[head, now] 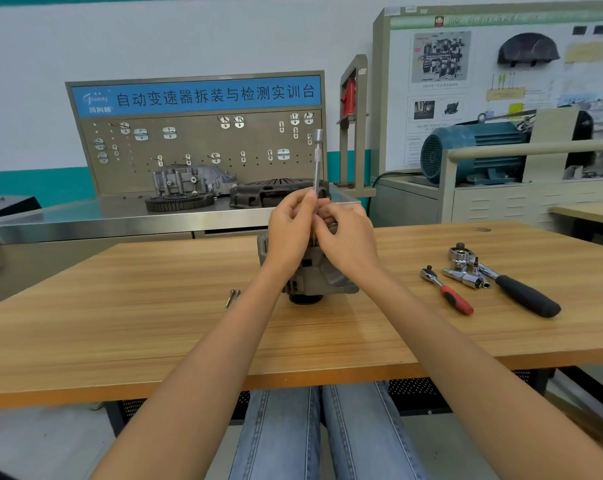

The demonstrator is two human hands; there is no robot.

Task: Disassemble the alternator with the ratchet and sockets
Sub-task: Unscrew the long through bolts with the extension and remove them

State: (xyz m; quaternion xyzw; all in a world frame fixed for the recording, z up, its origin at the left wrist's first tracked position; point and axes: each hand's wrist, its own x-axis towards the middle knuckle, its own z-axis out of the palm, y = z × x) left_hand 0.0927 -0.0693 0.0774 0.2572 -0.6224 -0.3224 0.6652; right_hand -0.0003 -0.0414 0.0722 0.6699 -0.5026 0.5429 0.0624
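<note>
A grey alternator stands on the wooden table, mostly hidden behind my hands. A slim silver extension bar rises upright above it. My left hand pinches the bar's lower shaft between thumb and fingers. Close beside it, my right hand has its fingers curled around the bar's base, where the lower end is hidden. Two removed bolts lie left of the alternator.
To the right lie a red-handled ratchet, a black-handled ratchet and several chrome sockets. Behind the table are a steel bench with gearbox parts, a pegboard and a teal motor.
</note>
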